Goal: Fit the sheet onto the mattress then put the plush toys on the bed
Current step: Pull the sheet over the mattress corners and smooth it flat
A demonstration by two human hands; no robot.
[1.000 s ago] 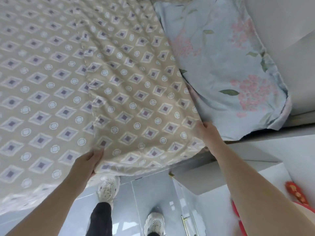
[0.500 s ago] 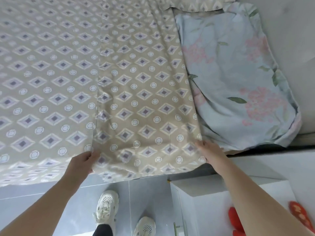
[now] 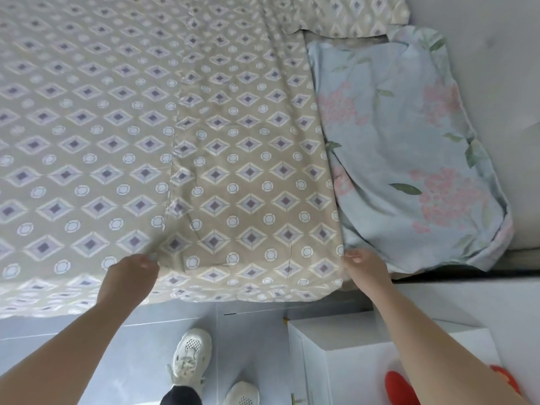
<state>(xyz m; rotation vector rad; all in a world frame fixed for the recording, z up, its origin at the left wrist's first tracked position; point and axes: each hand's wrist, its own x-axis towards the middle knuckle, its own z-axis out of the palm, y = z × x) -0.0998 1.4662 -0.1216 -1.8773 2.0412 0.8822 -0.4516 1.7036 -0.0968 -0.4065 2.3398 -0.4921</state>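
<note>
Sheet: beige diamond print, spread over the bed top, near edge draped down the side; a crease runs up from your left hand, which pinches a fold at the bed's edge; your right hand curls its fingers on the sheet's corner, just beside the floral pillow. Status, by judgement: sheet laid, this corner not yet seated; smoothing and toys remain. Plush toys: none plainly visible; red item on the white cabinet too cropped to name.
</note>
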